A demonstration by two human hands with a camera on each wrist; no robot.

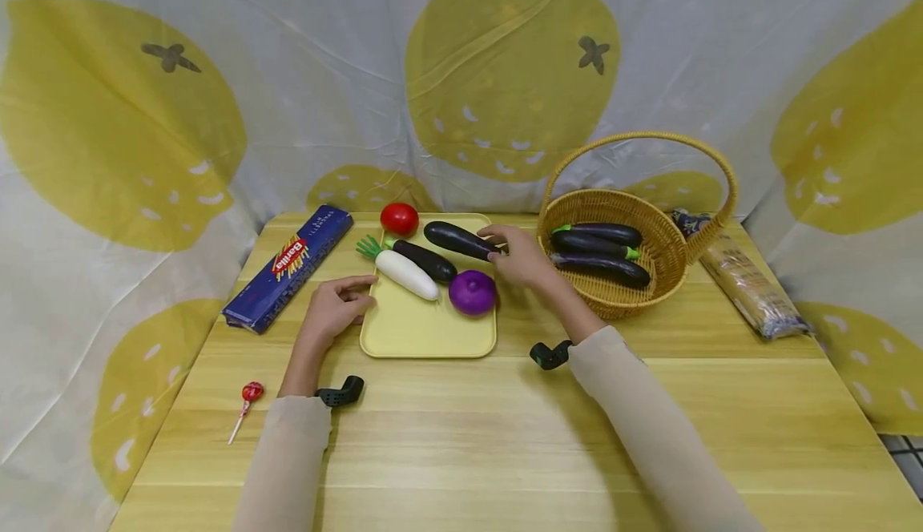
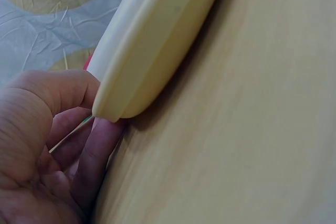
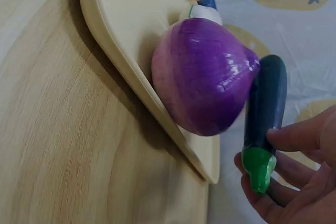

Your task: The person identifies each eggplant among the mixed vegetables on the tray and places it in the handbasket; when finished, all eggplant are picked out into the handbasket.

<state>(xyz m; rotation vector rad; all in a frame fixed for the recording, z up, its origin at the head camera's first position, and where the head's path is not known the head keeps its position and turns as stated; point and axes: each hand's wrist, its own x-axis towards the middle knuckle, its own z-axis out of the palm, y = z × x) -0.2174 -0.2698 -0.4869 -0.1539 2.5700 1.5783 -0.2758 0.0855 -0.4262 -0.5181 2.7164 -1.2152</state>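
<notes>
My right hand [image 1: 517, 255] pinches a dark eggplant [image 1: 458, 240] near its green stem end, thumb against fingers in the right wrist view. The eggplant is over the back right of a yellow tray [image 1: 425, 341]. My left hand [image 1: 336, 306] holds the tray's left edge between thumb and fingers, as the left wrist view shows. On the tray are a white radish [image 1: 406, 274] with green leaves, a second eggplant [image 1: 424, 260] beside it, a purple onion [image 3: 205, 77] at the right edge, and a red tomato [image 1: 400, 219] at the back left corner.
Right of the tray, a wicker basket [image 1: 613, 306] with a tall handle holds three eggplants. Beyond it lies a clear pack of pasta [image 1: 750, 280]. To the left are a blue spaghetti box [image 1: 288, 268] and a red lollipop [image 1: 252, 392]. A lemon-print cloth [image 1: 324, 75] hangs behind.
</notes>
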